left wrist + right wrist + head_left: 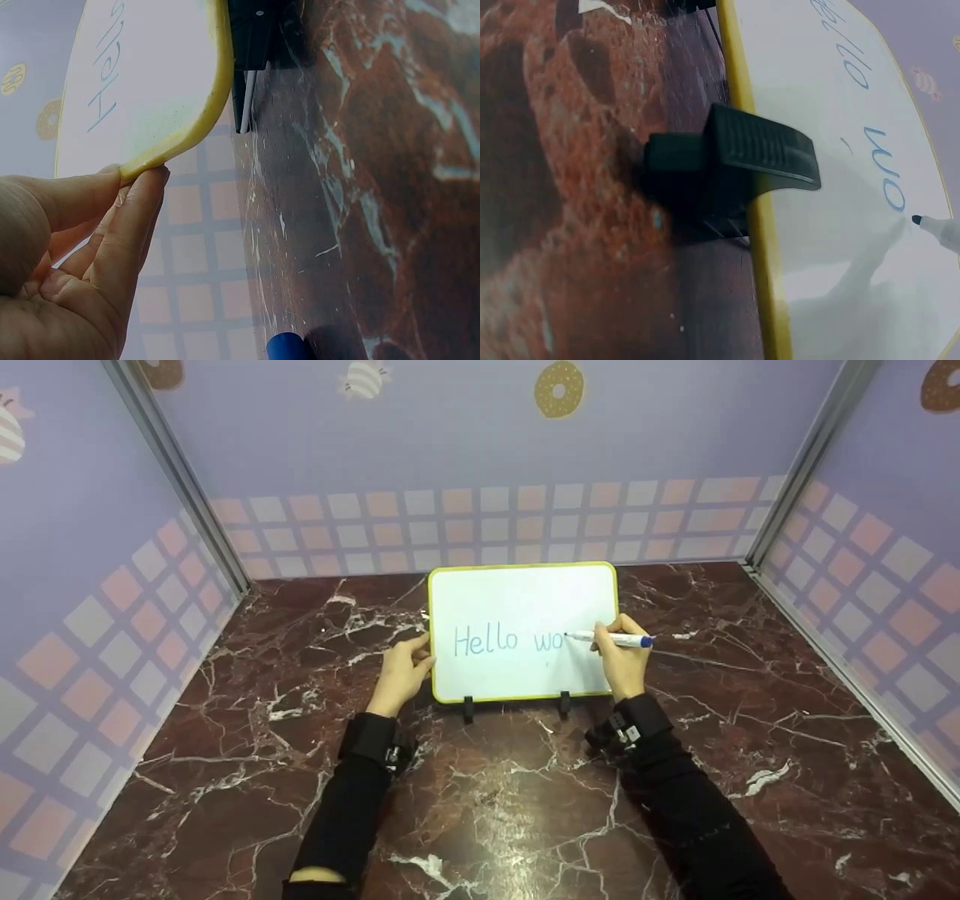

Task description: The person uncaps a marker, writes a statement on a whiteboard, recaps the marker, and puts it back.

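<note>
A whiteboard (517, 596) with a yellow frame leans upright on a stand with black clips, and "Hello wo" is written on it in blue. My left hand (403, 671) pinches the board's left edge; in the left wrist view the thumb and fingers (139, 217) meet at the yellow rim near a corner. My right hand (624, 656) grips a white marker (611, 638) with a blue end. Its dark tip is right beside the letter "o", and the right wrist view shows the marker (937, 229) tip close to the board, with the hand itself outside that view.
Black stand clips (565, 705) hold the board's lower edge, one seen large as a black clip (757, 150) in the right wrist view. A blue cap-like piece (287, 346) lies on the dark marbled table (495, 810). Patterned panels (480, 442) enclose the back and sides.
</note>
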### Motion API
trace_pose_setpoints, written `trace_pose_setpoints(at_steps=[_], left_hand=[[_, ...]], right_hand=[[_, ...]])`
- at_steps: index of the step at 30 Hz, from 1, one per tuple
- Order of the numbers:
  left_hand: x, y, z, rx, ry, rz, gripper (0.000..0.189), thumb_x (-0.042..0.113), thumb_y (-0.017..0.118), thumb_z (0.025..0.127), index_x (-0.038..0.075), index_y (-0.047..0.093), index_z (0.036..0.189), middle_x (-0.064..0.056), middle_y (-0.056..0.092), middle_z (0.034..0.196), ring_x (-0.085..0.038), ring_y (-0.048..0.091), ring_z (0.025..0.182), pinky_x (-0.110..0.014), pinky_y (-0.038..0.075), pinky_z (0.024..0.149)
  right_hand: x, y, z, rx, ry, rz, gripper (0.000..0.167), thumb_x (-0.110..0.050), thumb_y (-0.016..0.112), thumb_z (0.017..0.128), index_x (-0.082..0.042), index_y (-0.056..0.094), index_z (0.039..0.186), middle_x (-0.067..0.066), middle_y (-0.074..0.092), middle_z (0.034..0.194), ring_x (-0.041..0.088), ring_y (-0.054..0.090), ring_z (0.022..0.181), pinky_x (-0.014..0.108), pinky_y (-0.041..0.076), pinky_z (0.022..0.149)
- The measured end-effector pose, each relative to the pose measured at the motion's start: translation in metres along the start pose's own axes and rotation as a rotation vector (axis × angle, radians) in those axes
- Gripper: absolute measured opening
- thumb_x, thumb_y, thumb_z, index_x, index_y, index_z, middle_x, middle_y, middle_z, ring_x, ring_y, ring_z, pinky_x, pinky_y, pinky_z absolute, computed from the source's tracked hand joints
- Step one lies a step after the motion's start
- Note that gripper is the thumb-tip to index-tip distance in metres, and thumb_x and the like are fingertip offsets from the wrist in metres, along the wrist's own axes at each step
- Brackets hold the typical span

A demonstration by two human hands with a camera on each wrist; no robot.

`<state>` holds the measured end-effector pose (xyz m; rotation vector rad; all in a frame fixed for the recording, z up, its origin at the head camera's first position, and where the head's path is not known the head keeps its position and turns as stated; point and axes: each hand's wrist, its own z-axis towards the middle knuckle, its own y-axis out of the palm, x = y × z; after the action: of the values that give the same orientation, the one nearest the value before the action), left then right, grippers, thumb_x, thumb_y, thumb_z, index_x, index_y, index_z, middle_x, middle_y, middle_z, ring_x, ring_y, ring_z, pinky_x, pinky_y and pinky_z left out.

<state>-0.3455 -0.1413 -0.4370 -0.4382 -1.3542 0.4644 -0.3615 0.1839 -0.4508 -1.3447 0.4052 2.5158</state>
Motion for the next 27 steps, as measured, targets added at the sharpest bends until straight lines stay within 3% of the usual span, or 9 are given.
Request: trace_pose_setpoints(at_steps=[6, 12, 16, 21, 27], left_hand=[[0.0, 0.0, 0.0, 0.006, 0.007, 0.006, 0.049, -0.001, 0.058, 0.097, 0.001, 0.049, 0.144, -0.027, 0.068, 0.116, -0.035, 0.069, 0.104, -0.037, 0.062, 0.085], [0.0, 0.0, 0.0, -0.003, 0.005, 0.012, 0.05, -0.001, 0.058, 0.097, 0.001, 0.047, 0.146, -0.027, 0.067, 0.117, -0.035, 0.069, 0.104, -0.037, 0.062, 0.087], [-0.001, -0.001, 0.0, -0.011, -0.005, 0.001, 0.05, -0.002, 0.058, 0.097, 0.001, 0.046, 0.146, -0.027, 0.067, 0.117, -0.035, 0.068, 0.106, -0.037, 0.061, 0.088], [-0.001, 0.0, 0.0, -0.011, -0.015, -0.022, 0.051, -0.002, 0.059, 0.096, 0.001, 0.047, 0.145, -0.027, 0.067, 0.116, -0.035, 0.069, 0.106, -0.037, 0.061, 0.089], [-0.001, 0.0, 0.0, -0.01, -0.012, -0.01, 0.051, -0.001, 0.059, 0.097, 0.001, 0.047, 0.146, -0.027, 0.067, 0.116, -0.035, 0.069, 0.105, -0.037, 0.061, 0.088]], right_hand=[[0.002, 0.001, -0.001, 0.004, -0.027, 0.038, 0.03, 0.004, 0.063, 0.09, 0.004, 0.048, 0.065, -0.004, 0.059, 0.055, 0.006, 0.058, 0.049, 0.016, 0.043, 0.047], [-0.002, 0.0, 0.0, 0.019, -0.026, -0.023, 0.034, 0.004, 0.06, 0.088, -0.008, 0.046, 0.06, -0.001, 0.057, 0.052, 0.01, 0.053, 0.045, 0.016, 0.034, 0.043], [-0.003, -0.002, 0.002, 0.009, -0.001, -0.092, 0.033, 0.007, 0.056, 0.084, -0.004, 0.042, 0.057, -0.001, 0.053, 0.047, 0.008, 0.049, 0.041, 0.017, 0.027, 0.04], [-0.004, -0.003, 0.003, 0.001, 0.032, -0.129, 0.027, 0.01, 0.055, 0.083, 0.009, 0.041, 0.06, 0.018, 0.053, 0.049, 0.008, 0.048, 0.04, 0.017, 0.026, 0.039], [-0.008, -0.003, 0.002, 0.013, 0.041, -0.1, 0.028, 0.008, 0.057, 0.088, 0.015, 0.043, 0.066, 0.033, 0.054, 0.058, 0.022, 0.05, 0.044, 0.016, 0.029, 0.042]])
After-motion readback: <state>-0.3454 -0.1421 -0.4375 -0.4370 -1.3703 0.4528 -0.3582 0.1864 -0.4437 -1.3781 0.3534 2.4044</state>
